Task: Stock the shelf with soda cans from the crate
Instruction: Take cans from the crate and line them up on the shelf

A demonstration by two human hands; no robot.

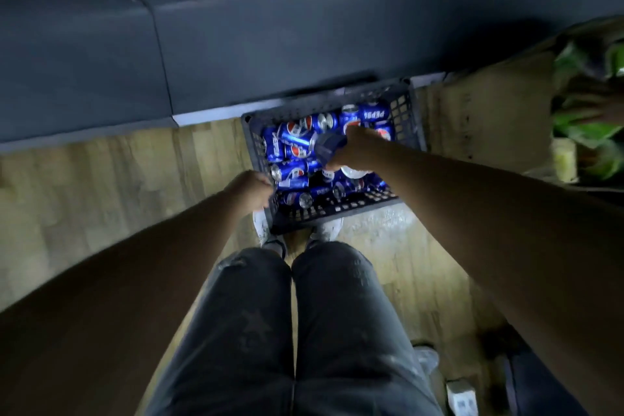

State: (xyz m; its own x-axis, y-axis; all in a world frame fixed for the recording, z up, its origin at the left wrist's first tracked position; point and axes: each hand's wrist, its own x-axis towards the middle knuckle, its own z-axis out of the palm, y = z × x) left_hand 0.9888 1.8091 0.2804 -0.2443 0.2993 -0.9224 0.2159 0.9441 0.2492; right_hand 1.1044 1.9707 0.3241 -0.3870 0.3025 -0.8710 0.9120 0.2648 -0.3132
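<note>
Below, dark crate [337, 210], blue soda cans [294, 142] jumbled inside.

Dark perforated crate [410, 118], left rim gripped by left hand [251, 187] fingers. Blue soda cans [297, 145] jumbled inside; one blurred can [329, 145] within right hand [354, 149] fingers.

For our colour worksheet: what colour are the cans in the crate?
The cans are blue with red-and-white logos; head view.

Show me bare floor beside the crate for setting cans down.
Wood floor left of the crate, below the dark panel, is bare. So is the brown patch right of it. Crate full of cans; green packs crowd far right.
</note>
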